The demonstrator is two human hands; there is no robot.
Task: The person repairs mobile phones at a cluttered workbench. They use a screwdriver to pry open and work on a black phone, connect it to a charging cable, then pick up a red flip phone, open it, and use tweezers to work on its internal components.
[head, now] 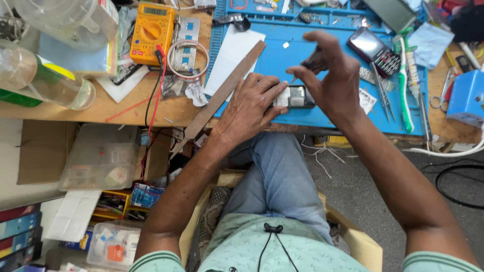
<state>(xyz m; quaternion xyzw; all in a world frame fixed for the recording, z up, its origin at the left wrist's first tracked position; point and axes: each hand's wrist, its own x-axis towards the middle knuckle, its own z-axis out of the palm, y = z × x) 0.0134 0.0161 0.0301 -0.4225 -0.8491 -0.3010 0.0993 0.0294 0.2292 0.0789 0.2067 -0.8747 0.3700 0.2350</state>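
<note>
Blue repair mat [282, 58] carries a small opened phone [296, 96], pinned flat at its edge by the left hand [249, 108]. Right hand [330, 75] pinches a thin screwdriver [306, 68]. The phone looks light, rigid, fragile inside; its edges seem the safest grip.

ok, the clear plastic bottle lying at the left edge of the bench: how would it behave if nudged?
The bottle lies on its side, so it would probably roll. It looks mostly empty and clear, so likely light. Its smooth wall may be slippery to grip.
</note>
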